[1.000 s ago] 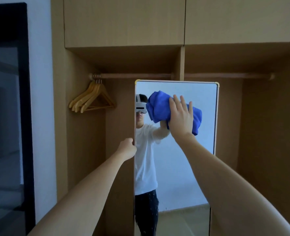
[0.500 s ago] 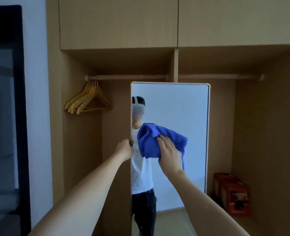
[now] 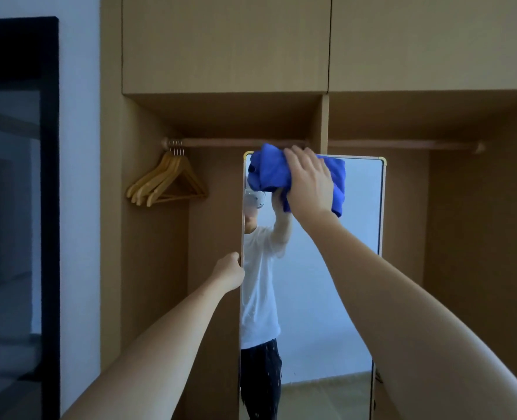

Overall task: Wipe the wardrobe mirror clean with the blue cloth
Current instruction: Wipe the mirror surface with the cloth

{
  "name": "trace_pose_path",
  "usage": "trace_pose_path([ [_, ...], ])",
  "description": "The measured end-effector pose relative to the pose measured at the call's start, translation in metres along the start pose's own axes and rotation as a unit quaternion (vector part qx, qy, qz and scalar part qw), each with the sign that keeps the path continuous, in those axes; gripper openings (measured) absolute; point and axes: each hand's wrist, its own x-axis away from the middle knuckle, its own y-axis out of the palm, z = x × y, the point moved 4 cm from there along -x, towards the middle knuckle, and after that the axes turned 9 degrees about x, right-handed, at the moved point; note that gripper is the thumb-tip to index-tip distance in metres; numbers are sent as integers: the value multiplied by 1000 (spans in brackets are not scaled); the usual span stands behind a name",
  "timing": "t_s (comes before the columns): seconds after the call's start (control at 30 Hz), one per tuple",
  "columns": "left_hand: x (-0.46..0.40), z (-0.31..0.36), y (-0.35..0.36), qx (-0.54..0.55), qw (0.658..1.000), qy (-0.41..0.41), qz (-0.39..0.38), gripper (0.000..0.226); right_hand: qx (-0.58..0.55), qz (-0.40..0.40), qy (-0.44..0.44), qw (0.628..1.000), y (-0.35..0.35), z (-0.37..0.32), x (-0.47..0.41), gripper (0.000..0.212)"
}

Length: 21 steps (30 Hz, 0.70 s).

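A tall mirror with a thin gold frame stands inside the open wooden wardrobe. My right hand presses the bunched blue cloth flat against the glass at the mirror's top left corner, fingers spread over it. My left hand grips the mirror's left edge at mid height, fingers curled round the frame. The glass reflects a person in a white shirt and part of the cloth.
Several wooden hangers hang from the rail left of the mirror. Closed upper cabinet doors sit above. A dark-framed panel stands on the wall at far left. The wardrobe's right bay lies beside the mirror.
My right hand carried the cloth from the mirror's middle up to its top left corner. The left hand stayed on the mirror's edge. The view tilted upward, and the red box dropped out of sight.
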Motion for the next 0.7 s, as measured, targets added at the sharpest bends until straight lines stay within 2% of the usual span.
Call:
trace_pose_path([
  [0.07, -1, -2, 1, 6, 1000, -1, -5, 29, 87, -125, -40, 988, 29, -5, 4, 65],
  [0.1, -1, -2, 1, 7, 1000, 0, -6, 27, 110, -155, -44, 981, 42, -4, 11, 63],
  [0.17, -2, -2, 0, 13, 1000, -4, -8, 27, 133, -165, -38, 977, 57, -2, 28, 60],
  [0.3, -7, -4, 2, 14, 1000, -10, -7, 39, 125, -131, -25, 983, 69, 0, 58, 53],
  [0.4, -6, -3, 4, 11, 1000, -5, -1, 34, 105, -112, -27, 988, 70, 0, 81, 43],
  [0.47, -4, -2, 5, 7, 1000, -6, -1, 32, 94, -128, -18, 987, 66, -1, 88, 36],
  [0.57, -3, -1, 6, 3, 1000, -10, -4, 40, 54, -157, 23, 986, 56, 2, 78, 26],
  [0.63, -4, -1, 4, 0, 1000, -11, -6, 43, 1, -102, 67, 993, 37, 3, 65, 24],
  [0.7, -4, -3, 2, -7, 1000, -14, -8, 43, -38, 2, 107, 994, 13, 6, 53, 39],
])
